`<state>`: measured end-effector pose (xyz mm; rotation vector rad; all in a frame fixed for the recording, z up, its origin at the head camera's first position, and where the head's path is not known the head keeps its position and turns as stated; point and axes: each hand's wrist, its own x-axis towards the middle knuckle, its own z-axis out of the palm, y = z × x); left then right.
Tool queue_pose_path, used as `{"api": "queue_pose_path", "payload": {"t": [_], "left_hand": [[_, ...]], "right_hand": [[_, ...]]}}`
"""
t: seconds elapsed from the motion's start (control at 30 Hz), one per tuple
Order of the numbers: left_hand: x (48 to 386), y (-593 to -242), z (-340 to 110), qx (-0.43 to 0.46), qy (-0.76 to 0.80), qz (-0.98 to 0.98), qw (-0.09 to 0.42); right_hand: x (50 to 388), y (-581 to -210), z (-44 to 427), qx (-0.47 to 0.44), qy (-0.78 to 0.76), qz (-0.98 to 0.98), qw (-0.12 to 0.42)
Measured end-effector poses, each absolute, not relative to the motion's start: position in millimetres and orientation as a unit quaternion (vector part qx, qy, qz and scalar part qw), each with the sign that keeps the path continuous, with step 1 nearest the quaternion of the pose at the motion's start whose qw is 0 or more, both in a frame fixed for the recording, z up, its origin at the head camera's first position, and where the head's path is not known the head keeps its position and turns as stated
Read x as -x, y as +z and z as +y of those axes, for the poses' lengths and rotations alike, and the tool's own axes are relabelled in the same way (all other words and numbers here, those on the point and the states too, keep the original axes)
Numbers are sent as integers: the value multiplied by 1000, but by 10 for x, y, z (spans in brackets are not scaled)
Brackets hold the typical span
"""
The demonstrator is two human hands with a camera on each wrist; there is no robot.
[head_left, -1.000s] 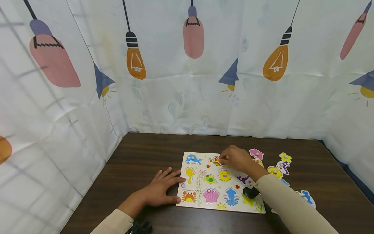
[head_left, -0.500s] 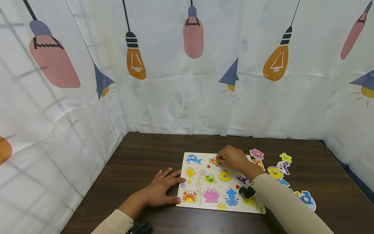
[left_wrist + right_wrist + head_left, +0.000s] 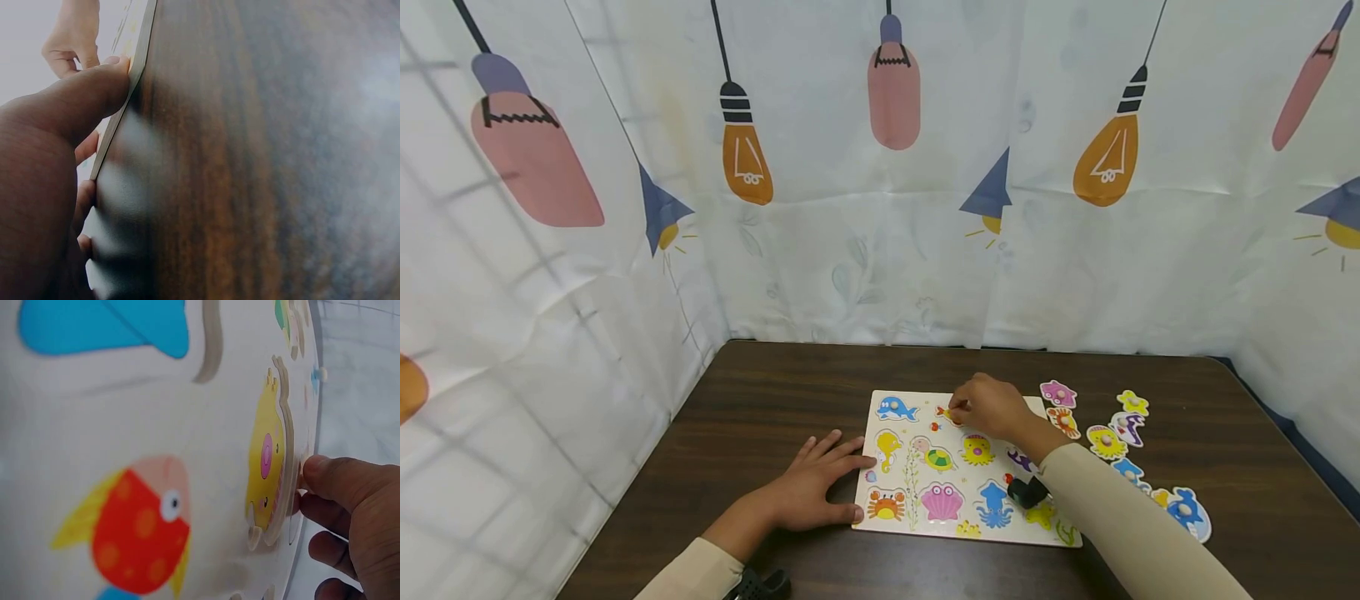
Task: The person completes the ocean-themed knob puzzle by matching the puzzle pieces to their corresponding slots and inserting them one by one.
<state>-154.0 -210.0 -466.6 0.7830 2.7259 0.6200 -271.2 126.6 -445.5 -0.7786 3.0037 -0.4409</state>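
A white peg puzzle board (image 3: 917, 531) with printed sea animals lies on the brown table. My left hand (image 3: 820, 483) has its fingers spread, with thumb and a finger touching the board's left edge. In the left wrist view its thumb (image 3: 94, 94) presses on that edge. My right hand (image 3: 992, 408) is over the board's top middle, thumb and finger pinching an orange-red fish piece (image 3: 942, 411) mostly hidden by the fingers. In the right wrist view the pinching fingers (image 3: 328, 478) are beyond the yellow octopus recess (image 3: 265, 459). A blue whale piece (image 3: 906, 412) with a knob sits at top left.
Loose pieces lie right of the board: a pink fish (image 3: 1057, 394), a yellow octopus (image 3: 1107, 442), a purple-and-white piece (image 3: 1127, 428), a yellow star-like piece (image 3: 1132, 403) and a blue dolphin piece (image 3: 1183, 508), among several others. A patterned curtain (image 3: 850, 275) hangs behind the table.
My right hand has shifted a little to the left along the board's top row, still pinching the fish piece. The left hand has stayed at the board's left edge.
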Motion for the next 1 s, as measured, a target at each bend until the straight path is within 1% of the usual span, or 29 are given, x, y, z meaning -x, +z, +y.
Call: {"api": "queue_pose_path", "payload": {"t": [0.37,0.7,0.83,1.0], "left_hand": [[1527,-4645,-2087,-270,221,929,124],[1548,-4638,-2107,-273,221,928,122],[1549,-4628,-2094,-274,221,928,122],[1551,-4588,-2075,-273,220,928,126]], "right_hand": [[2670,-4451,1293,232,-144,962,31],[2650,-4393,1316,251,-138,958,30],[2633,-4382,1380,264,-138,953,47],[2587,-4375,1483,253,-158,951,82]]}}
